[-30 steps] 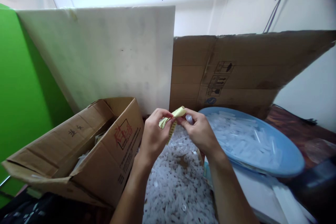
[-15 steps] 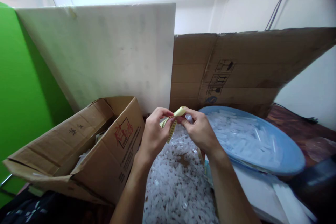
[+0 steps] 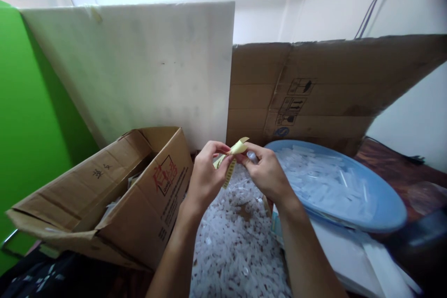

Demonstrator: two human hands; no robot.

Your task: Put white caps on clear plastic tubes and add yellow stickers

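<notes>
A yellow paper strip [image 3: 239, 147] with printed marks on its hanging part is pinched between my two hands, its upper end curling up. My left hand [image 3: 212, 170] closes its thumb and fingers on the strip from the left. On the other side, my right hand [image 3: 263, 167] holds the strip with thumb and forefinger, and a small clear plastic tube [image 3: 252, 156] is tucked in its fingers. Below both hands spreads a heap of small translucent plastic pieces [image 3: 237, 247].
An open cardboard box [image 3: 139, 214] stands at the left. At the right a blue oval tray [image 3: 394, 205] holds clear plastic tubes, above a white surface [image 3: 345, 251]. Behind rise a white board [image 3: 139, 70] and a cardboard sheet [image 3: 335, 79].
The yellow strip's upper end has risen and opened out from its curl. Both hands have stayed nearly in place and keep their hold.
</notes>
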